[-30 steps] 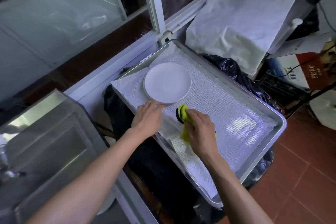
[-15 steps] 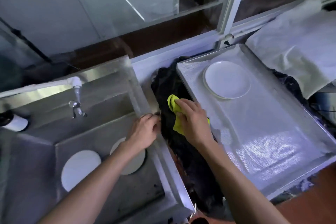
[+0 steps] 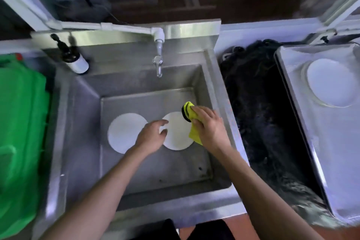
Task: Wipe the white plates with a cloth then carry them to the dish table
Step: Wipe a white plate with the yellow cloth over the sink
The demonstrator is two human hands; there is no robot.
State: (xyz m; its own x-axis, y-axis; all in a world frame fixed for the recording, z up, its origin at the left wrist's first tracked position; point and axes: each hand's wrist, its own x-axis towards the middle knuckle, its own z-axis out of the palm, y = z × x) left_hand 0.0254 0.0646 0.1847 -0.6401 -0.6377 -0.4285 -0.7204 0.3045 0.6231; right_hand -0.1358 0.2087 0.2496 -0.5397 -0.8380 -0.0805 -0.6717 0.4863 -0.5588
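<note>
- Plates, two white ones, lie flat on the bottom of the steel sink (image 3: 81, 122): the left plate (image 3: 122, 132) and the right plate (image 3: 176, 134), just beside each other.
- Left hand (image 3: 151, 136) reaches between them with fingers loosely spread, holding nothing; fingertips are over the edge of the right plate.
- Right hand (image 3: 209, 124) grips a yellow cloth (image 3: 191, 115) over the right edge of the same plate.
- Farther, a tap (image 3: 158, 64) hangs over the sink and a dark bottle (image 3: 73, 58) leans at the back left corner.
- At the far right, a third plate (image 3: 331, 82) rests on a metal tray (image 3: 292, 103).
</note>
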